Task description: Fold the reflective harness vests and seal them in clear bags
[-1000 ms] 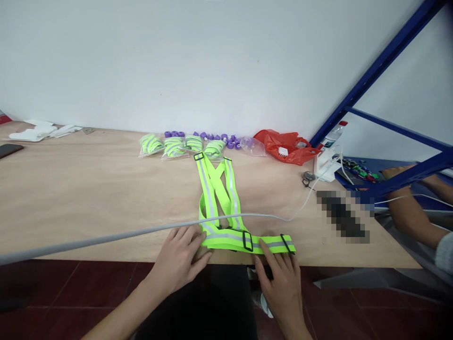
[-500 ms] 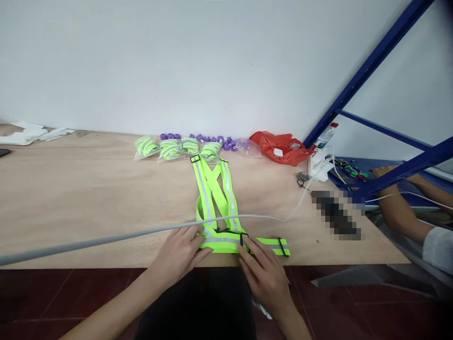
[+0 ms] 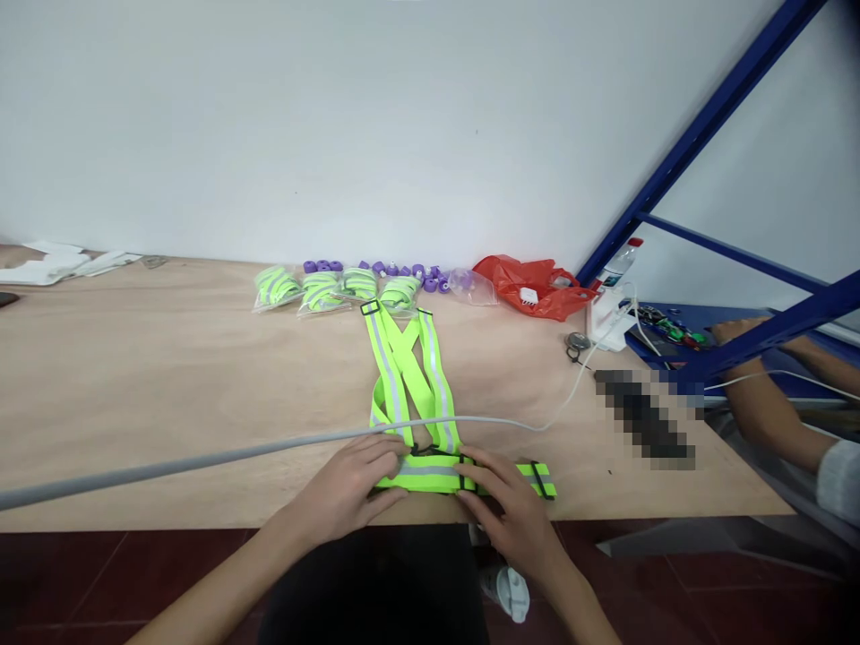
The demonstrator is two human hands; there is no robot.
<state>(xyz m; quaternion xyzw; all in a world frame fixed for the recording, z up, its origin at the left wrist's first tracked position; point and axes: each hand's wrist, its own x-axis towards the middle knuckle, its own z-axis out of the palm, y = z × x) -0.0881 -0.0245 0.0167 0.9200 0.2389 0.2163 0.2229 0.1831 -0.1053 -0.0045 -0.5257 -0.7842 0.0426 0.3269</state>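
Note:
A neon-yellow reflective vest point(image 3: 436, 358) made of straps with grey stripes lies on the table, its shoulder straps crossing. Its waist belt point(image 3: 430, 475) runs along the front, with black slider buckles near its right part. My left hand point(image 3: 356, 484) is closed on the belt's left end, fingers over the upper side and thumb at the lower edge. At the belt's buckle, my right hand point(image 3: 507, 502) grips the band across its width, fingers slightly apart. The belt's right end sticks out beyond that hand, lying on the wood.
Bagged vests point(image 3: 322, 294), purple caps point(image 3: 430, 279) and a red plastic bag point(image 3: 530, 285) line the wall. A grey cable point(image 3: 269, 446) crosses above the vest to a white power strip point(image 3: 611, 322). At right are a blue rack point(image 3: 705, 134) and another person's arm point(image 3: 772, 412).
My left hand has pulled the belt's left part straighter and lower. My right hand has shifted slightly, still at the buckle. The whole view has tilted a little.

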